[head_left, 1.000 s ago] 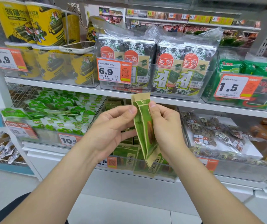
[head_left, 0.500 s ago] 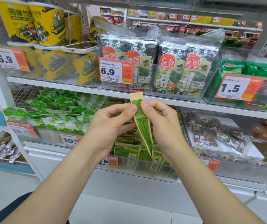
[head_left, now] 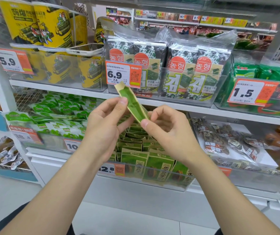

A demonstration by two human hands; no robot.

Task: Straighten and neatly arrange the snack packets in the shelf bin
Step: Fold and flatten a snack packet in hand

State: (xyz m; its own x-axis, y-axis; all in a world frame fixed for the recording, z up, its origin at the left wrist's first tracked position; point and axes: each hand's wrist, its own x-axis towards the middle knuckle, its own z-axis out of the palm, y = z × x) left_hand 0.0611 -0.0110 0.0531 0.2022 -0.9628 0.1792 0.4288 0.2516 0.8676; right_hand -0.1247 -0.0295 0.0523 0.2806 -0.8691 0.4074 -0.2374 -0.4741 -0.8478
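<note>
A slim green and tan snack packet [head_left: 132, 103] is held up in front of the shelf, tilted with its top toward the upper left. My left hand [head_left: 105, 126] pinches its upper part between thumb and fingers. My right hand [head_left: 168, 131] pinches its lower end. Below the hands, a clear shelf bin [head_left: 152, 181] holds several matching green packets [head_left: 159, 165] standing in rows, some leaning.
A bin of green and white packets [head_left: 59, 119] sits to the left, and dark snack bags on a white tray [head_left: 227, 141] to the right. The shelf above carries yellow seaweed tubs [head_left: 51, 31], seaweed packs [head_left: 169, 70] and price tags [head_left: 123, 74]. White floor lies below.
The packet went from hanging nearly upright to tilting up and left. My right hand slid down to its lower end, and the packet now sits higher above the bin.
</note>
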